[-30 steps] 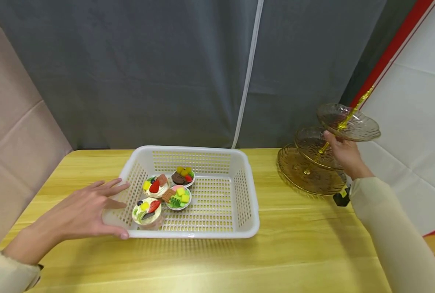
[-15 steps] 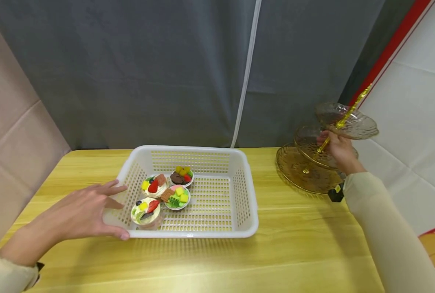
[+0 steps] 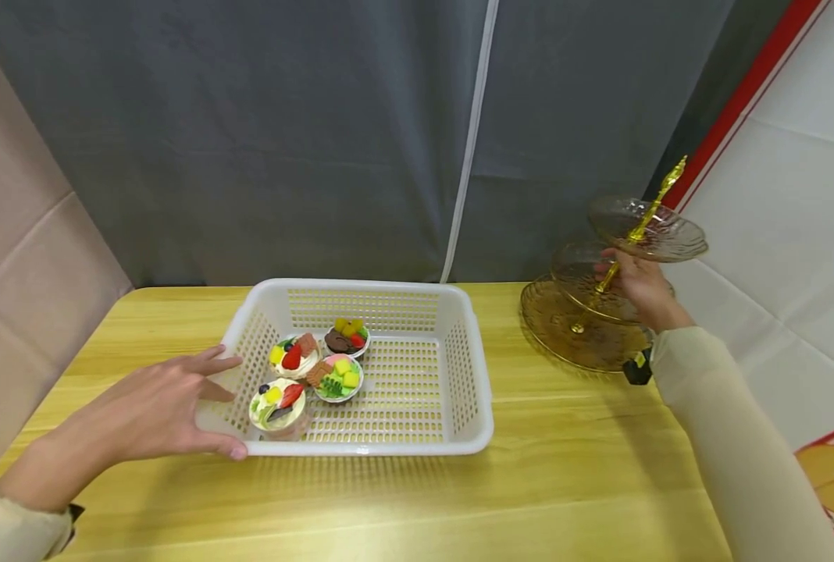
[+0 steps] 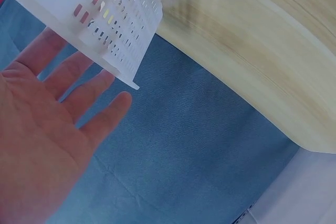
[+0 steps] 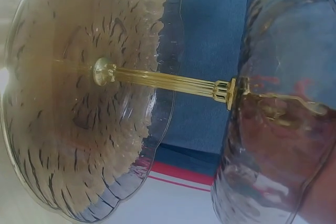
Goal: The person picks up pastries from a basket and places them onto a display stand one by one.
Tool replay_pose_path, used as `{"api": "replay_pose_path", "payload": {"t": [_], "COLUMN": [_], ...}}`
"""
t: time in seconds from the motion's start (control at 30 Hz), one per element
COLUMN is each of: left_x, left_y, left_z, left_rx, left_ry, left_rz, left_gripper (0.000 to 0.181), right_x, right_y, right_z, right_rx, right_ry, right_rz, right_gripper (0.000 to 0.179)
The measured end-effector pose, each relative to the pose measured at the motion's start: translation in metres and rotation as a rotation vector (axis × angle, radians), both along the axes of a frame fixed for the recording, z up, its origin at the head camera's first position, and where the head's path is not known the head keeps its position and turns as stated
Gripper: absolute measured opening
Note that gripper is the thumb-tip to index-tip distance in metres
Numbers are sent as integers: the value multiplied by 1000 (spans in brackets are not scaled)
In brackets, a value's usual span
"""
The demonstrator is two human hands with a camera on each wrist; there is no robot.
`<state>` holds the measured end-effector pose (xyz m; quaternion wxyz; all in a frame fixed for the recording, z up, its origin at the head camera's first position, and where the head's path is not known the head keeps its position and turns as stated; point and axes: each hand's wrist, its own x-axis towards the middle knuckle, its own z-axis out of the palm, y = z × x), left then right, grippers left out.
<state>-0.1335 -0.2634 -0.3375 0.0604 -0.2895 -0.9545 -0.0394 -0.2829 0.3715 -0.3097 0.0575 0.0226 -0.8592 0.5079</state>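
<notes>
My left hand (image 3: 157, 406) lies at the left end of a white plastic basket (image 3: 483, 390), fingers spread and extended, thumb at its front left corner. In the left wrist view, the fingers (image 4: 86, 90) reach toward the underside of the basket's rim (image 4: 73, 32). My right hand (image 3: 645, 289) grips the gold stem of a three-tier serving stand (image 3: 596, 343) between its middle and top plates. The right wrist view shows the lower stem (image 5: 168, 81), the large bottom plate (image 5: 84, 145) and the middle plate (image 5: 262, 177), with the hand seen dimly through the glass.
Several small dessert cups (image 3: 340, 378) topped with fruit and cream sit in the left half of the basket. Everything stands on a wood-grain table (image 3: 417, 507). Behind it hangs a grey curtain (image 3: 283, 156), with a white panel (image 3: 803, 234) at the right.
The stand has shifted left with my right hand on its stem, its top moving more than its base. My left hand and the basket stay together, almost unmoved.
</notes>
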Motion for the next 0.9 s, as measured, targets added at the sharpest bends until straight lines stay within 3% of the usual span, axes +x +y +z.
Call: {"api": "replay_pose_path", "payload": {"t": [0.43,0.63,0.9], "left_x": [0,1,0], "left_y": [-1,-1,0], "left_z": [1,0,0], "left_rx": [19,25,29], "left_ry": [-8,-5,-21], "left_rz": [-1,3,11], "left_gripper": [79,78,78], "right_x": [3,1,5], "right_y": [-25,-35,-44], "right_z": [1,1,5], "right_rx": [27,20,1], "right_ry": [-36,-95,-85], "right_rz": [42,60,153], "right_gripper": [55,62,59]}}
